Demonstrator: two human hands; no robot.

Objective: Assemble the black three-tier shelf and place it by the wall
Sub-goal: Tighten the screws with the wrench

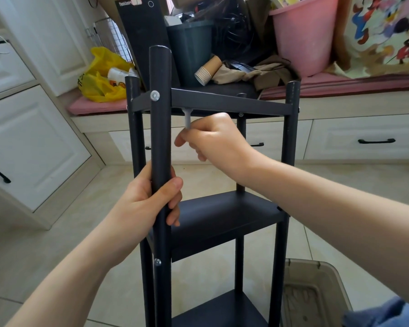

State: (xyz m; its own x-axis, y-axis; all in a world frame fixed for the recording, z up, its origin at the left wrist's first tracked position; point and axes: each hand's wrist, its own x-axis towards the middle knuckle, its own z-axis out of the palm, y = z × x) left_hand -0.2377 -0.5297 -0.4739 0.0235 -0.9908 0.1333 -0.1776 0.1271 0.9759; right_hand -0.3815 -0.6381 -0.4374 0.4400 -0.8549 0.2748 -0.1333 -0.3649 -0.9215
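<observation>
The black three-tier shelf [224,215] stands upright on the tiled floor right in front of me. My left hand [149,199] grips the nearest black post [161,128] between the top and middle tiers. My right hand [213,138] is under the top tier [222,101], pinching a small white plastic tool [187,118] whose tip meets the underside of that tier. Silver screw heads [155,95] show on the near post at the top tier and lower down. The middle tier and the bottom tier [222,310] are fitted between the posts.
A window bench with a pink cushion [340,83] behind the shelf holds a pink bucket [302,34], a dark bin, paper cups and a yellow bag [102,76]. White drawers [33,142] stand left. A brown plastic lid [314,296] lies on the floor at right.
</observation>
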